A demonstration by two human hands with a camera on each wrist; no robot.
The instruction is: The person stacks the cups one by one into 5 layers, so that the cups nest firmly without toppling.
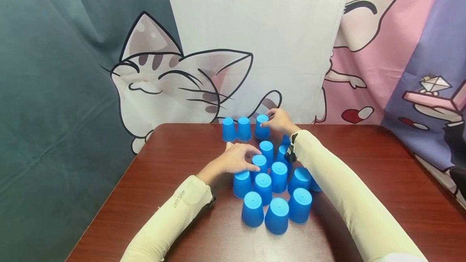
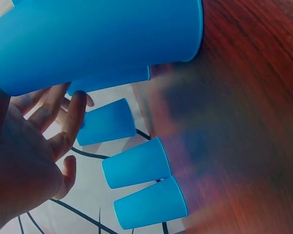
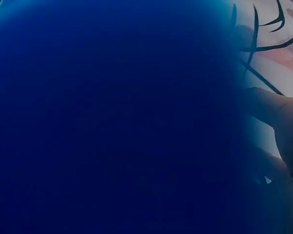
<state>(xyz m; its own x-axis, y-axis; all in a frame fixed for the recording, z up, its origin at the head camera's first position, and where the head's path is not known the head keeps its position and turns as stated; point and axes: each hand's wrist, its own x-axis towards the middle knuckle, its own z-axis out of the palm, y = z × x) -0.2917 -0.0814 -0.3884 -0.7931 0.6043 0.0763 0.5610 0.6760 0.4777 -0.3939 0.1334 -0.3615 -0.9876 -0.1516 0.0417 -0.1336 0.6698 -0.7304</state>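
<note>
At the far end of the table, my right hand (image 1: pixel 278 121) grips a blue cup (image 1: pixel 262 127) that stands mouth down, thumb and fingers about its side. The right wrist view is mostly filled by a dark, blurred blue cup (image 3: pixel 117 122), with part of the hand (image 3: pixel 283 126) at its right. My left hand (image 1: pixel 238 159) reaches over one upturned blue cup (image 1: pixel 242 185), thumb and fingers spread loosely about another cup (image 1: pixel 259 161). In the left wrist view, the left hand's fingers (image 2: pixel 66 129) are apart and gently bent; a near cup (image 2: pixel 102 44) hides the thumb.
Two blue cups, one left (image 1: pixel 228 129) and one right (image 1: pixel 244 129), stand in line with the gripped cup. Several more upturned cups, such as the front one (image 1: pixel 277 216), cluster near the middle of the brown table (image 1: pixel 189 221). A printed cloth (image 1: pixel 291 31) hangs behind.
</note>
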